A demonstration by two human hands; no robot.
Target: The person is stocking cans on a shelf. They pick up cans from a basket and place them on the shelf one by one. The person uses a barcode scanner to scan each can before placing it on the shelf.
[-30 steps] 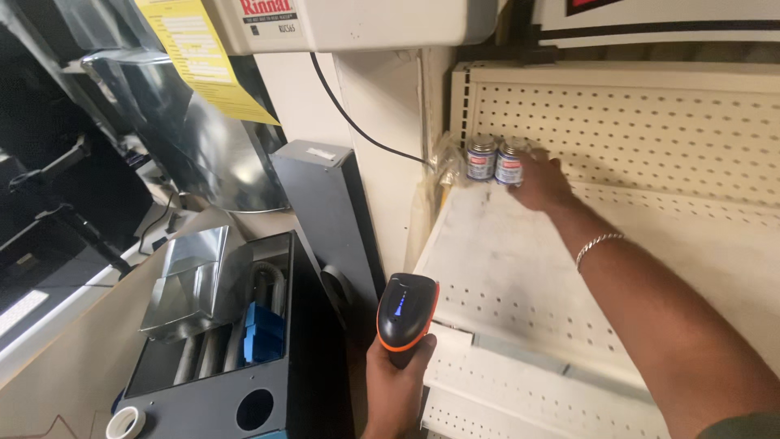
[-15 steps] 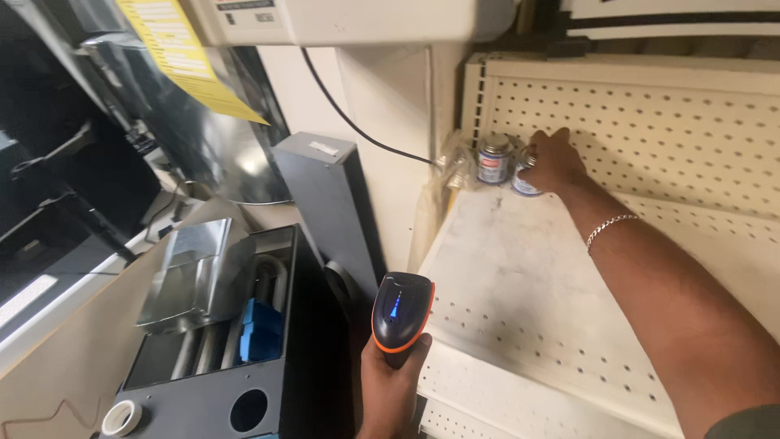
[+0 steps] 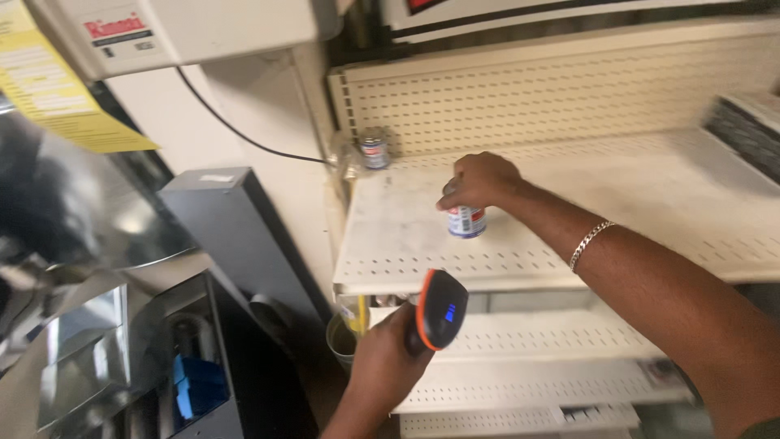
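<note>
My right hand (image 3: pixel 479 180) grips the top of a small can (image 3: pixel 466 220) with a blue, white and red label, standing near the front of a cream perforated shelf (image 3: pixel 569 236). A chain bracelet circles that wrist. A second small can (image 3: pixel 374 149) stays at the back left corner of the shelf, against the pegboard back. Below the shelf's front edge, my left hand (image 3: pixel 386 366) holds a black and orange handheld scanner (image 3: pixel 439 310) with a lit blue indicator, pointed up toward the can.
More cream shelves (image 3: pixel 528 382) sit below. A grey metal box (image 3: pixel 236 236) and shiny sheet-metal ducting (image 3: pixel 89 341) fill the left. A white appliance (image 3: pixel 187 28) with a black cord (image 3: pixel 236 130) hangs above. A dark item (image 3: pixel 743 130) lies at the shelf's right end.
My right hand has pulled one can from the back corner forward to the shelf's front, leaving the other behind. The view has shifted right and closer; the scanner hand has risen slightly.
</note>
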